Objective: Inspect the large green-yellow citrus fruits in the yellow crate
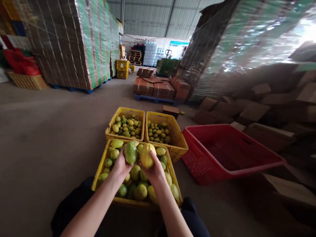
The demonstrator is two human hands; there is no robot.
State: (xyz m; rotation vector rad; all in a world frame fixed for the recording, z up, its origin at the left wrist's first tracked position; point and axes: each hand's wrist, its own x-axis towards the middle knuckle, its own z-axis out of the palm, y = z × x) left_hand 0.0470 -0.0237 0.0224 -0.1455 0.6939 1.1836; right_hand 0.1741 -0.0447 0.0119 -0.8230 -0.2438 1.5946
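My left hand (123, 165) has a green citrus-like fruit (131, 153), fingers curled under it, thumb on the outer side; my right hand (156, 170) has a bigger yellow ribbed fruit (147, 156), same cupped hold, thumb up its right side. Most fingertips are hidden under the fruit. Both pieces sit side by side above the far half of the near yellow crate (126, 201), which is on the floor (56, 135) between my knees and full of large green and yellow fruit (140, 192). Two more yellow crates stand just beyond it: the far left crate (131, 110) with small green and yellow fruit (126, 127), the far right crate (176, 134) with small, mostly green fruit (157, 132). Big red crate (204, 168) on the right, next to the far right crate. Behind the crates, small cardboard box (170, 111) on the floor, one loose fruit (182, 113) near it. Further back, blue pallet (155, 99) carrying bundled cardboard (155, 88). Tall plastic-wrapped stack (95, 43) on the left, another wrapped stack (228, 48) on the right, cardboard boxes (256, 111) piled below that one. Yellow crates (122, 69) stacked at the back; pallet jack (168, 53) behind, too small for detail.
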